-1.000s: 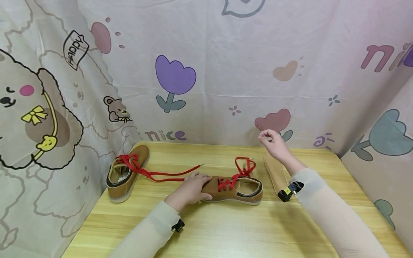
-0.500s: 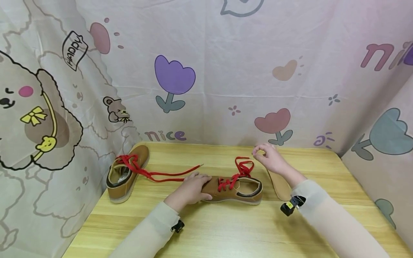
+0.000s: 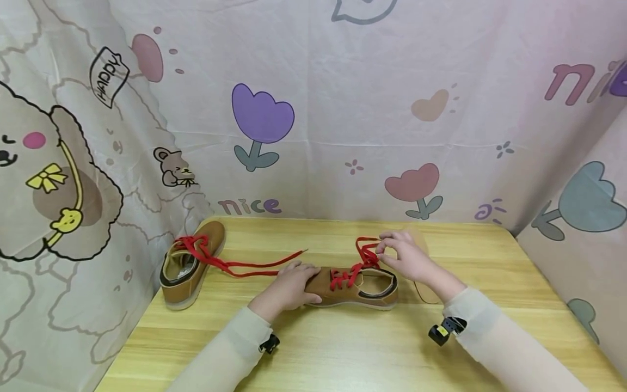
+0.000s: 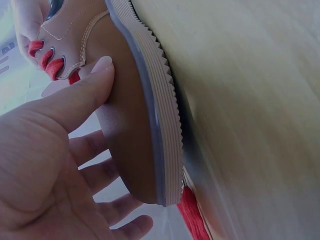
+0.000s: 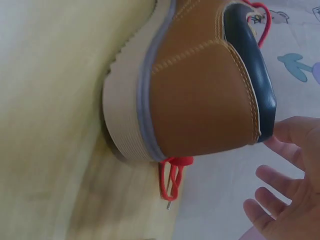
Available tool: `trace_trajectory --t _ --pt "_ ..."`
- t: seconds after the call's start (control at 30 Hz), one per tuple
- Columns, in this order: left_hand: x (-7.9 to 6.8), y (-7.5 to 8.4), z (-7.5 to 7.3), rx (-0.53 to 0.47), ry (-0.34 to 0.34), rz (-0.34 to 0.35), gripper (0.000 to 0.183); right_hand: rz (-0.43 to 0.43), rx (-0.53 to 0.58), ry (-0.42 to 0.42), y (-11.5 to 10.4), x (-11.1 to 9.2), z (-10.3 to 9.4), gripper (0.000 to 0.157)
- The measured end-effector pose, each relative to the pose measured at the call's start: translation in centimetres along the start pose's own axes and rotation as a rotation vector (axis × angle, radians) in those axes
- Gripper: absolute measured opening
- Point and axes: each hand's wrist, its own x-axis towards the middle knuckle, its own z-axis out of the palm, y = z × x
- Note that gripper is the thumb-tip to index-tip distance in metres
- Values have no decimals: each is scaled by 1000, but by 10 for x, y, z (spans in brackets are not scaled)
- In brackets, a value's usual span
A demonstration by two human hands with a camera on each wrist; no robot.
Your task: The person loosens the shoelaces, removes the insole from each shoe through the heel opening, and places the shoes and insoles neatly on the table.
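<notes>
A brown shoe (image 3: 338,286) lies sideways across the middle of the table, toe left, its sole on the wood. My left hand (image 3: 289,286) grips the toe; the left wrist view shows the thumb on the near side and fingers round the far side. My right hand (image 3: 406,258) is at the loose red shoelace (image 3: 367,253) behind the shoe opening, thumb and forefinger curved with a gap. In the right wrist view the other fingers are relaxed beyond the heel (image 5: 205,100), which partly hides the thumb side. Whether the fingertips touch the lace is unclear.
A second brown shoe (image 3: 188,272) stands at the left edge of the table, its long red lace (image 3: 254,265) stretching right towards my left hand. A tan insole (image 3: 428,294) lies partly under my right hand. A printed curtain (image 3: 333,109) closes off the back and sides.
My right hand has come down and left from above the insole to the shoelace behind the middle shoe. The left hand has stayed on the toe.
</notes>
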Motion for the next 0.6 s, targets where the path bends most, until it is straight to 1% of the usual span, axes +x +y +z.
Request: trace_trajectory --t 0.1,0.43,0.6 --pt "-1 -1 0 -9 6 2 71 -11 -10 -8 -3 -4 3 6" --pt "-2 -1 1 -22 13 6 71 -26 -29 -33 -5 -15 11 5" --pt "0 -3 2 -32 15 3 72 -17 -49 -8 -5 -17 14 5"
